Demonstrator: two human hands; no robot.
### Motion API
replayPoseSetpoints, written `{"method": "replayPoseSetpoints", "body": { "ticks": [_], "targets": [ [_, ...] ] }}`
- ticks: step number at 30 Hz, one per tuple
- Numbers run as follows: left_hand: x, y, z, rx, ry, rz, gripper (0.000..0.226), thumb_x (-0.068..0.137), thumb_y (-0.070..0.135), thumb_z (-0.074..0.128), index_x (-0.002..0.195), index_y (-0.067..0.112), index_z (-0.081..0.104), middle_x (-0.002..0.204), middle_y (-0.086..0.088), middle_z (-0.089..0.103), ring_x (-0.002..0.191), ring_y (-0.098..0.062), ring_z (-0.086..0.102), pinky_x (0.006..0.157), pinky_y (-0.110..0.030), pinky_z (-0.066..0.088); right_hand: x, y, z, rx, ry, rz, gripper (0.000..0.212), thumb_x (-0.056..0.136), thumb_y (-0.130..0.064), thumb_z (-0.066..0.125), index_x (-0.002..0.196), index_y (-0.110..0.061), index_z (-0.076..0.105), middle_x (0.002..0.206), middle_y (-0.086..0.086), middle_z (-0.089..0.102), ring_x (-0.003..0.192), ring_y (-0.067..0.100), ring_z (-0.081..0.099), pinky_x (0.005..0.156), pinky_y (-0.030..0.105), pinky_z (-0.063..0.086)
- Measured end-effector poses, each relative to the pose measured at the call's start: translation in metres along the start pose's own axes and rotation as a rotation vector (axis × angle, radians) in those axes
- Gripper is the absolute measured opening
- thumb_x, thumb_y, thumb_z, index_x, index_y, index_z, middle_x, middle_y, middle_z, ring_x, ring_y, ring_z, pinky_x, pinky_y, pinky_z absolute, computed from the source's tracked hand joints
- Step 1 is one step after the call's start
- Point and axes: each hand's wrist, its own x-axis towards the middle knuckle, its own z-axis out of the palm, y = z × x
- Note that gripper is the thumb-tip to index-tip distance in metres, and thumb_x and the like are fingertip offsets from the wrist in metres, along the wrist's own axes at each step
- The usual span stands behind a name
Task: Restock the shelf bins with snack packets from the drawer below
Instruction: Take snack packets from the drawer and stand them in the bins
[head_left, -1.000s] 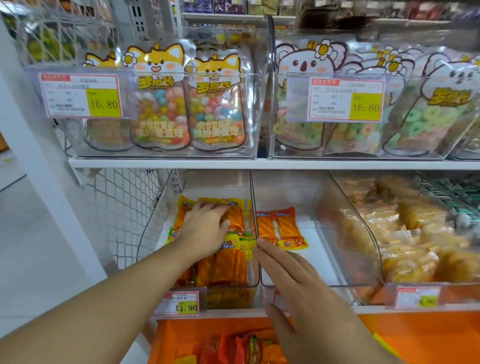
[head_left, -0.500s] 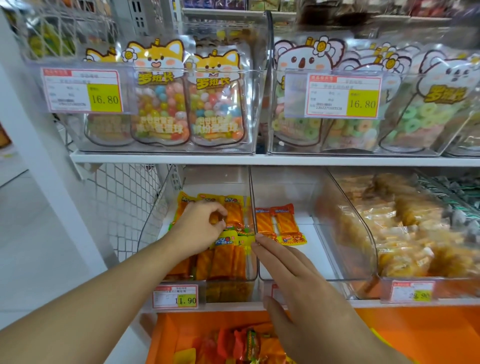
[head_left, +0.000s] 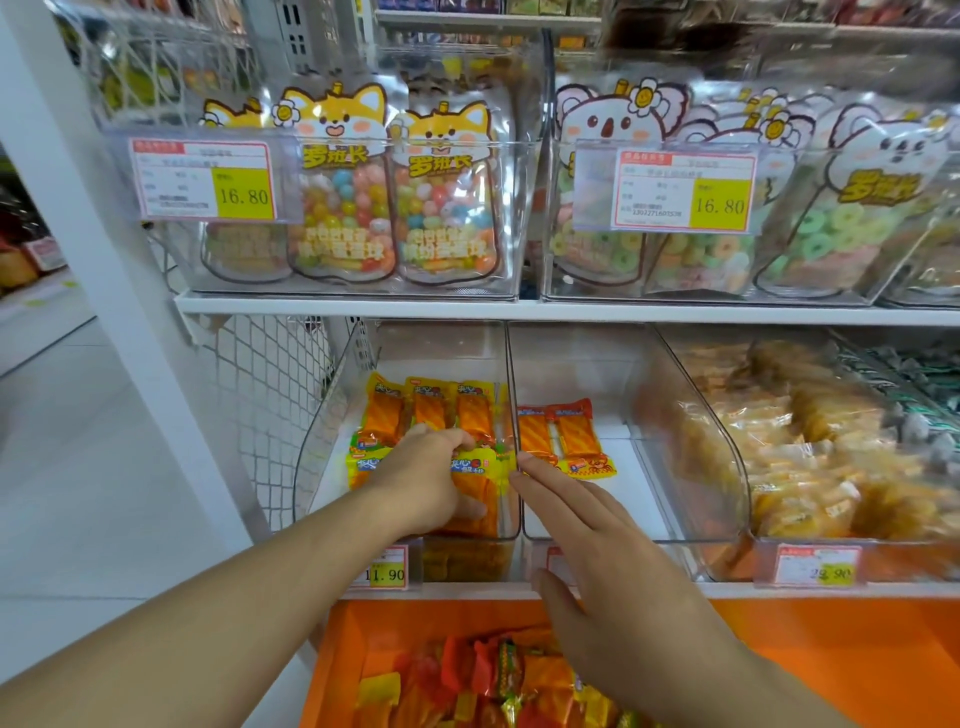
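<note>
The left hand (head_left: 431, 480) is inside the left clear bin (head_left: 332, 447) on the lower shelf. Its fingers are bent and its thumb is tucked under, so it grips the yellow and orange snack packets (head_left: 470, 415) in the front of that bin. Half a second ago this hand sat a little farther back on the pile; now it has slid toward the front and its thumb has gone under the front packets.

The right hand (head_left: 597, 535) is flat, with its fingers straight and close together. The fingertips (head_left: 524, 462) touch the wall between the left bin and the middle clear bin (head_left: 649, 493). It is in much the same spot as before.

Two red and orange packets (head_left: 563, 436) lie flat in the middle bin, just beyond the right fingertips. They have not moved.

Below the shelf, the orange drawer (head_left: 831, 660) is open, with a heap of loose snack packets (head_left: 498, 680) inside. More of that heap shows now than before.

A price tag (head_left: 384, 569) reading 11.90 sits on the front of the left bin. To the right, another bin holds pale yellow wrapped snacks (head_left: 810, 457). On the shelf above stand candy bags (head_left: 395, 197) with cartoon animals.
</note>
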Motion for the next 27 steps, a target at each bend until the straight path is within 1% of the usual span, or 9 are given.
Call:
{"method": "replayPoseSetpoints", "body": {
  "ticks": [5, 7, 9, 11, 13, 17, 19, 22, 27],
  "targets": [
    [-0.001, 0.005, 0.001, -0.121, 0.041, -0.073, 0.074, 0.075, 0.032, 0.092, 0.140, 0.033, 0.056, 0.140, 0.000, 0.050, 0.123, -0.023, 0.055, 0.101, -0.038, 0.051, -0.002, -0.002, -0.004, 0.019, -0.007, 0.008, 0.075, 0.106, -0.033, 0.050, 0.162, -0.048, 0.003, 0.160, -0.045, -0.012, 0.149, -0.014, -0.003, 0.120, 0.013, 0.021],
    [-0.002, 0.004, 0.001, -0.129, 0.022, -0.111, 0.077, 0.076, 0.026, 0.092, 0.143, 0.029, 0.053, 0.138, -0.001, 0.053, 0.120, -0.024, 0.058, 0.101, -0.042, 0.054, -0.002, -0.002, -0.005, 0.028, -0.009, 0.012, 0.074, 0.106, -0.034, 0.049, 0.162, -0.049, 0.002, 0.159, -0.045, -0.012, 0.148, -0.015, -0.002, 0.118, 0.012, 0.021],
    [-0.003, 0.003, 0.002, -0.122, 0.016, -0.166, 0.079, 0.075, 0.028, 0.092, 0.141, 0.023, 0.050, 0.131, -0.002, 0.057, 0.116, -0.024, 0.061, 0.099, -0.044, 0.055, -0.003, -0.003, -0.006, 0.037, -0.014, 0.015, 0.074, 0.107, -0.034, 0.049, 0.162, -0.049, 0.002, 0.159, -0.045, -0.014, 0.147, -0.015, 0.000, 0.114, 0.011, 0.023],
    [-0.004, 0.004, 0.002, -0.116, 0.012, -0.206, 0.072, 0.076, 0.032, 0.091, 0.134, 0.022, 0.051, 0.119, 0.001, 0.061, 0.108, -0.023, 0.062, 0.096, -0.042, 0.056, -0.003, -0.003, -0.006, 0.044, -0.015, 0.014, 0.075, 0.106, -0.034, 0.049, 0.162, -0.048, 0.002, 0.159, -0.045, -0.015, 0.147, -0.013, 0.002, 0.113, 0.011, 0.024],
    [-0.006, 0.007, 0.000, -0.100, 0.007, -0.216, 0.067, 0.077, 0.033, 0.090, 0.132, 0.023, 0.053, 0.113, 0.002, 0.063, 0.104, -0.022, 0.062, 0.093, -0.040, 0.056, -0.004, -0.003, -0.006, 0.054, -0.015, 0.017, 0.075, 0.106, -0.034, 0.050, 0.162, -0.047, 0.002, 0.160, -0.044, -0.015, 0.148, -0.012, 0.003, 0.114, 0.013, 0.025],
    [-0.009, 0.013, -0.001, -0.039, 0.010, -0.199, 0.069, 0.079, 0.031, 0.088, 0.139, 0.022, 0.054, 0.124, -0.001, 0.064, 0.102, -0.021, 0.059, 0.089, -0.036, 0.056, -0.004, -0.003, -0.008, 0.061, -0.019, 0.012, 0.076, 0.106, -0.032, 0.051, 0.162, -0.047, 0.002, 0.160, -0.043, -0.014, 0.150, -0.009, 0.004, 0.118, 0.018, 0.028],
    [-0.009, 0.015, 0.000, -0.047, -0.006, -0.207, 0.075, 0.080, 0.027, 0.087, 0.145, 0.022, 0.051, 0.130, -0.003, 0.063, 0.106, -0.022, 0.061, 0.092, -0.035, 0.056, -0.004, -0.003, -0.008, 0.065, -0.023, 0.017, 0.076, 0.106, -0.031, 0.052, 0.162, -0.047, 0.002, 0.161, -0.042, -0.013, 0.151, -0.007, 0.005, 0.119, 0.020, 0.029],
    [-0.008, 0.012, 0.000, -0.152, -0.030, -0.227, 0.078, 0.080, 0.018, 0.087, 0.148, 0.023, 0.049, 0.132, -0.004, 0.064, 0.117, -0.026, 0.062, 0.101, -0.040, 0.055, -0.004, -0.004, -0.009, 0.066, -0.026, 0.019, 0.077, 0.106, -0.029, 0.051, 0.163, -0.046, 0.002, 0.162, -0.041, -0.011, 0.151, -0.006, 0.004, 0.120, 0.020, 0.026],
    [-0.009, 0.002, 0.000, -0.324, -0.051, -0.276, 0.092, 0.069, 0.010, 0.093, 0.149, 0.025, 0.050, 0.132, -0.004, 0.065, 0.120, -0.027, 0.061, 0.101, -0.039, 0.053, -0.004, -0.005, -0.009, 0.071, -0.033, 0.025, 0.078, 0.106, -0.027, 0.051, 0.163, -0.046, 0.002, 0.162, -0.041, -0.011, 0.152, -0.006, 0.003, 0.122, 0.022, 0.027]
  ]
}}
